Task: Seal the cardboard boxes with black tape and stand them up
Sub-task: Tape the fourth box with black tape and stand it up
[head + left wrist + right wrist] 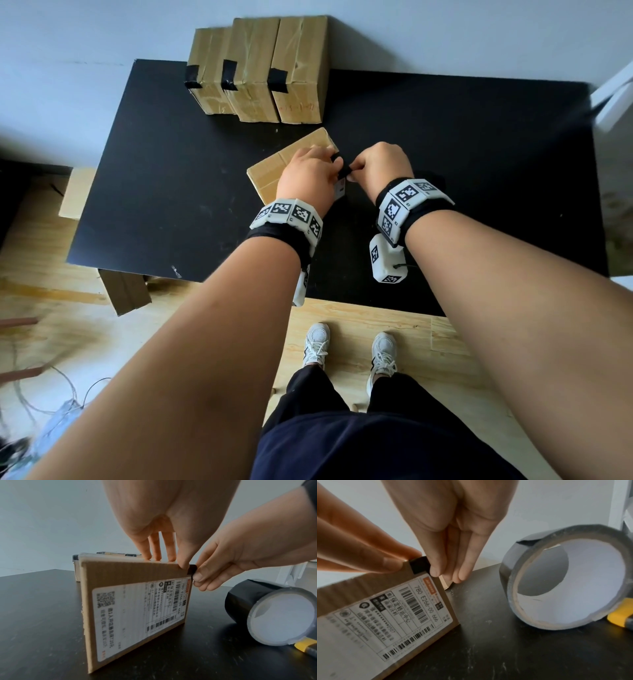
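A flat cardboard box (274, 168) lies mid-table, its shipping-label side (128, 601) facing me. My left hand (308, 171) presses straight fingers (159, 555) down on its top near the right corner. A short black tape strip (192, 569) wraps over that corner edge (418, 566). My right hand (380, 164) pinches the strip's free end against the box, thumb (197, 576) in front. Three taped boxes (257, 68) stand upright side by side at the back of the black table (171, 171).
The black tape roll (243, 599) lies on its side just right of the box, with a yellow knife (305, 645) behind it. More cardboard (77, 192) sits on the floor left of the table. A white frame (613, 99) stands at the far right.
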Demonstrator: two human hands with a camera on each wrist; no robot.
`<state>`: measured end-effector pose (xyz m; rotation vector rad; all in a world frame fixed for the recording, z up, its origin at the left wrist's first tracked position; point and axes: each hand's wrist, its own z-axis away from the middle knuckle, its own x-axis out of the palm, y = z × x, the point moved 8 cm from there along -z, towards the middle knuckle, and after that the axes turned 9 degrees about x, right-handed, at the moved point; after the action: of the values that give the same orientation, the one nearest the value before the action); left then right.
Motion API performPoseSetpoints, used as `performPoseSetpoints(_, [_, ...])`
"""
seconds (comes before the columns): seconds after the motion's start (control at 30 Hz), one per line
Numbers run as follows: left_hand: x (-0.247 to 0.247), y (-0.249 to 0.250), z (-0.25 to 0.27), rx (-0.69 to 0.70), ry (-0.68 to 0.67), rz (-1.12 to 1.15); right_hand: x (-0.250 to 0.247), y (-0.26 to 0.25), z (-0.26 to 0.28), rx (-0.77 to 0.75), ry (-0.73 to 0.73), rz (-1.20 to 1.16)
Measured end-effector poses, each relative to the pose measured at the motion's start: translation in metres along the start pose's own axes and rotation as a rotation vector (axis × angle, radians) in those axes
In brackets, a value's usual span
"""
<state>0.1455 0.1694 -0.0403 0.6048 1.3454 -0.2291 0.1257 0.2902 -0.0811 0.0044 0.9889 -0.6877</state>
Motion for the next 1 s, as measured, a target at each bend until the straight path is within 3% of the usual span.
performPoseSetpoints(0.07, [0.000, 0.001, -0.002, 0.004, -0.034, -0.012, 0.001, 0.000, 0.004, -0.035, 0.010, 0.016])
performPoseSetpoints(0.2, [0.005, -0.004, -0.008, -0.029, -0.112, 0.088, -0.007, 0.006, 0.017, -0.164, 0.197, -0.055])
performPoseSetpoints(0.3, [0.003, -0.001, -0.006, 0.018, 0.005, 0.139, -0.021, 0.017, 0.020, -0.176, 0.274, -0.232])
performPoseSetpoints(0.47, [-0.006, -0.002, 0.011, 0.029, 0.217, 0.219, -0.018, 0.005, 0.021, -0.215, 0.163, -0.271])
performPoseSetpoints(0.63, [-0.008, -0.010, 0.019, -0.012, 0.234, 0.187, -0.005, -0.014, 0.028, -0.215, 0.017, -0.265])
performPoseSetpoints(0.83, [-0.013, -0.023, 0.032, -0.059, 0.282, 0.051, -0.005, -0.021, 0.034, -0.233, 0.073, -0.277])
performPoseSetpoints(1.0, [-0.010, -0.028, 0.033, -0.091, 0.292, 0.135, -0.016, -0.013, 0.032, -0.183, 0.161, -0.268])
